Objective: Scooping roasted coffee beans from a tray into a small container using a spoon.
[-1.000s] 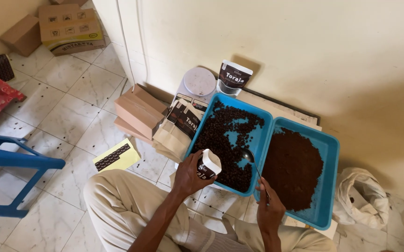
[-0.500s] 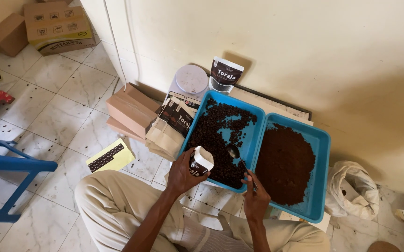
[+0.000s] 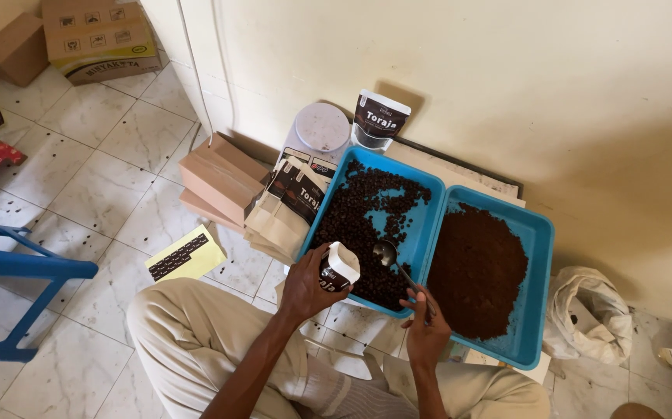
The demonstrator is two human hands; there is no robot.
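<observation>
Two blue trays sit side by side on the tiled floor point(image 3: 111, 147) against the wall: the left tray point(image 3: 417, 233) holds dark coffee beans point(image 3: 359, 213), the right tray point(image 3: 536, 256) a heap of brown ground coffee point(image 3: 476, 268). The person's left hand point(image 3: 305, 285) is clamped around one small open pouch point(image 3: 339, 268), held upright at the near edge of the left tray. The right hand point(image 3: 427, 330) is closed on the handle of one metal spoon point(image 3: 386, 252), whose bowl lies over the beans just right of the pouch; whether it carries anything is hard to make out. Far of the trays stand one filled dark pouch point(image 3: 380, 118) and one round white scale point(image 3: 320, 128). Left of the trays lie a stack of flat empty pouches point(image 3: 285, 209), too overlapped to count, and brown boxes point(image 3: 219, 178). One yellow label sheet point(image 3: 186, 256) lies near the person's knee. One crumpled white sack point(image 3: 588, 314) sits at the right. A blue stool point(image 3: 18, 268) is cut off by the left edge.
</observation>
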